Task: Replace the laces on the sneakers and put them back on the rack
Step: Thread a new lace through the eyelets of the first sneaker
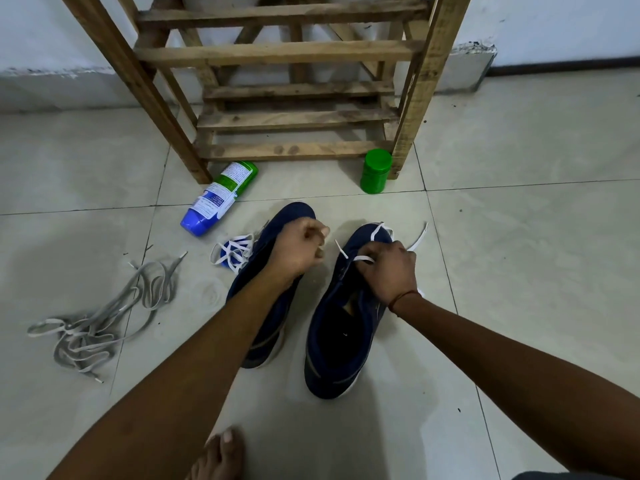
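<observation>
Two navy sneakers on tiles, near the wooden rack point(294, 51).
Right hand point(391, 268) pinches the white lace point(363, 259) at the right sneaker point(339, 341) eyelets. Left hand point(298, 247) is over the left sneaker point(301, 211) toe, fingers curled tight; cannot tell what they hold. Grey laces point(97, 323) are heaped well apart to the left.

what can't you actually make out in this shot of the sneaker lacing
Head view only:
Left hand: fingers curled; whether they pinch anything is hidden by the hand's own back.
Left sneaker: eyelets covered by the left forearm.
Right sneaker: lacing hidden under the right hand, which holds the white lace.
Bottle: label print too small.
Rack: top cut off by the frame edge.
</observation>
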